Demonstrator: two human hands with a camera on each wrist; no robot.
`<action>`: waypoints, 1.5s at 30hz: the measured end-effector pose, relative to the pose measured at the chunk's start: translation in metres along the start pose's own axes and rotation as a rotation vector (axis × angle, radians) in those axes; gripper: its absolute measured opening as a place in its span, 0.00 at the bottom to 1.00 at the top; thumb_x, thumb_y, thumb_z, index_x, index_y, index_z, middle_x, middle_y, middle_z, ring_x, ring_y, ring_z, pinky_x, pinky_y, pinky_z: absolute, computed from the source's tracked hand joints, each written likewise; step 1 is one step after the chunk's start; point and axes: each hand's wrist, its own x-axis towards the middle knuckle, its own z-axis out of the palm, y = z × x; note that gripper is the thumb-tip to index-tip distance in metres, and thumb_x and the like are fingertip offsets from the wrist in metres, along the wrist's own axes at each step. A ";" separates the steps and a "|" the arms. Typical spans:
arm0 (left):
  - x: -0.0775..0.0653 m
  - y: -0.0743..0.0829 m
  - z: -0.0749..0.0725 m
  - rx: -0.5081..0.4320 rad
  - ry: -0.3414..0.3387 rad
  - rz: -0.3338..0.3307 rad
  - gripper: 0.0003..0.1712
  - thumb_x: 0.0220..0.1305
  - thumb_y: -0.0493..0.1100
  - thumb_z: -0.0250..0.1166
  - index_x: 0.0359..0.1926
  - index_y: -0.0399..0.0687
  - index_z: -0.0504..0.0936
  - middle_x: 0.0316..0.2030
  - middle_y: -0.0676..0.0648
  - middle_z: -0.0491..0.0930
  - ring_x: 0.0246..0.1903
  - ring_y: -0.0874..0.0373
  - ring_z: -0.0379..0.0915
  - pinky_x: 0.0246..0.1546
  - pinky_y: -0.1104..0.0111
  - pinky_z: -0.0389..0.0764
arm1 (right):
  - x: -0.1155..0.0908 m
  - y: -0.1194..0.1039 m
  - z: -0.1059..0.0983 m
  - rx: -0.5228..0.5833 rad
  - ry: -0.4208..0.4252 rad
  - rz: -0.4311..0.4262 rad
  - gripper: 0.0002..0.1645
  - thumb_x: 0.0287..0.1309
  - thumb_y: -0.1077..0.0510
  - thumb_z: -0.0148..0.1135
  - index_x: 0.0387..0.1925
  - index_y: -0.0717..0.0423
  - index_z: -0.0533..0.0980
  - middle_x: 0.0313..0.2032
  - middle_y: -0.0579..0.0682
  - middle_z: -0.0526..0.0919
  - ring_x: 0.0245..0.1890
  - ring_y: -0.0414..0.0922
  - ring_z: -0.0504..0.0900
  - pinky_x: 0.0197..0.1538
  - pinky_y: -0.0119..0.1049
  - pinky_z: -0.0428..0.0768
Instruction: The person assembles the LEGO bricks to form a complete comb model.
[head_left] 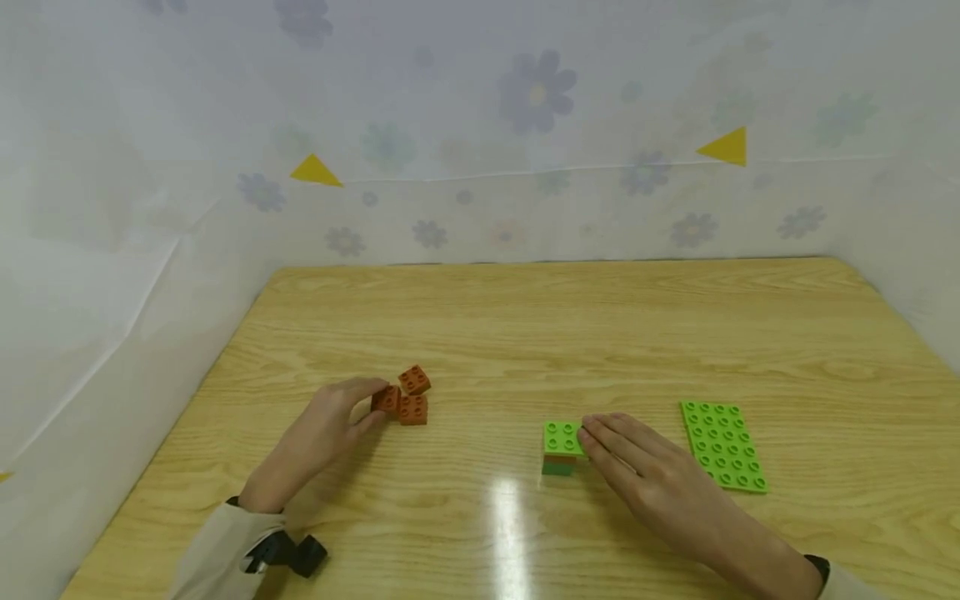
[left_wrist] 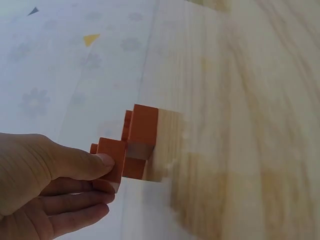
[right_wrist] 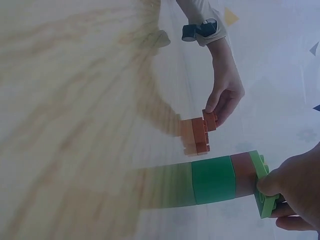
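My left hand (head_left: 318, 433) pinches a reddish-brown building brick (left_wrist: 114, 155) between thumb and fingers. Two more reddish-brown bricks, a far one (head_left: 414, 380) and a near one (head_left: 412, 410), lie right beside it on the table. In front of my right hand (head_left: 660, 479) stands a small stack: a dark green brick (right_wrist: 214, 180) at the bottom, a reddish-brown brick (right_wrist: 243, 174) above it, and a thin light green plate (head_left: 561, 437) with studs on top. The right thumb and fingers grip that plate at its right side; the fingers hide part of it.
A larger light green studded baseplate (head_left: 723, 446) lies on the wooden table (head_left: 555, 333), to the right of the right hand. White flower-printed sheeting (head_left: 465, 150) rises behind the table and along its sides. A black wrist device (head_left: 288, 554) is strapped on the left wrist.
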 end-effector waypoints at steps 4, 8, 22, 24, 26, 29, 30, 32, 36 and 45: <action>0.002 0.008 -0.004 -0.004 0.018 0.027 0.22 0.54 0.30 0.71 0.51 0.30 0.80 0.48 0.34 0.81 0.47 0.41 0.79 0.44 0.55 0.82 | 0.001 0.000 0.000 0.001 0.000 0.003 0.30 0.77 0.63 0.27 0.47 0.70 0.80 0.47 0.62 0.83 0.47 0.54 0.82 0.70 0.37 0.58; 0.004 0.017 -0.005 -0.016 0.027 0.055 0.22 0.55 0.30 0.71 0.52 0.30 0.80 0.48 0.34 0.81 0.48 0.41 0.79 0.44 0.56 0.82 | 0.001 0.000 0.000 0.005 0.004 0.004 0.30 0.77 0.63 0.27 0.46 0.70 0.80 0.47 0.62 0.83 0.47 0.55 0.82 0.70 0.37 0.59; 0.008 0.036 -0.001 -0.021 0.041 0.129 0.24 0.54 0.32 0.72 0.53 0.32 0.80 0.45 0.38 0.83 0.43 0.46 0.82 0.40 0.61 0.84 | 0.003 0.000 -0.002 0.002 -0.020 0.010 0.31 0.77 0.63 0.26 0.47 0.69 0.80 0.48 0.62 0.83 0.48 0.54 0.82 0.69 0.38 0.63; 0.009 0.039 -0.001 -0.028 0.037 0.134 0.24 0.54 0.32 0.72 0.53 0.32 0.80 0.46 0.37 0.82 0.43 0.46 0.82 0.41 0.61 0.84 | 0.003 0.000 -0.002 0.003 -0.023 0.011 0.31 0.77 0.62 0.26 0.47 0.69 0.80 0.48 0.61 0.83 0.48 0.54 0.82 0.68 0.38 0.65; 0.010 0.040 -0.001 -0.037 0.031 0.136 0.24 0.54 0.32 0.72 0.53 0.32 0.80 0.46 0.37 0.82 0.44 0.46 0.82 0.41 0.61 0.84 | 0.003 0.000 -0.002 0.004 -0.020 0.008 0.31 0.77 0.62 0.27 0.47 0.69 0.80 0.48 0.62 0.83 0.48 0.54 0.82 0.66 0.39 0.67; 0.011 0.043 -0.002 -0.043 0.014 0.139 0.25 0.55 0.32 0.72 0.54 0.31 0.79 0.48 0.35 0.81 0.44 0.46 0.81 0.39 0.62 0.84 | 0.003 0.000 -0.001 0.002 -0.016 0.003 0.31 0.77 0.63 0.27 0.47 0.69 0.80 0.48 0.62 0.83 0.48 0.54 0.82 0.63 0.40 0.71; 0.011 0.044 -0.002 -0.046 0.006 0.138 0.25 0.55 0.32 0.72 0.55 0.31 0.79 0.48 0.35 0.81 0.44 0.46 0.82 0.38 0.63 0.84 | 0.003 0.000 -0.001 0.001 -0.015 0.003 0.31 0.77 0.63 0.27 0.47 0.69 0.80 0.48 0.61 0.83 0.48 0.54 0.82 0.63 0.40 0.72; 0.012 0.045 -0.003 -0.048 -0.003 0.138 0.25 0.55 0.33 0.72 0.55 0.31 0.79 0.48 0.35 0.81 0.43 0.46 0.82 0.37 0.65 0.84 | 0.004 0.000 -0.001 0.000 -0.016 0.001 0.31 0.77 0.63 0.27 0.47 0.69 0.80 0.48 0.61 0.83 0.48 0.54 0.82 0.61 0.41 0.73; 0.014 0.047 -0.004 -0.045 -0.001 0.148 0.25 0.55 0.33 0.72 0.55 0.32 0.79 0.48 0.36 0.81 0.43 0.47 0.82 0.38 0.64 0.84 | 0.004 0.000 -0.002 -0.001 -0.024 0.003 0.31 0.77 0.63 0.26 0.47 0.69 0.80 0.48 0.61 0.83 0.47 0.53 0.82 0.57 0.42 0.76; 0.020 0.059 -0.005 -0.061 -0.036 0.187 0.25 0.58 0.34 0.70 0.57 0.32 0.77 0.52 0.37 0.80 0.41 0.50 0.82 0.34 0.71 0.83 | 0.004 0.000 -0.002 0.005 -0.028 0.009 0.31 0.77 0.62 0.26 0.47 0.69 0.80 0.48 0.61 0.83 0.48 0.53 0.82 0.55 0.43 0.78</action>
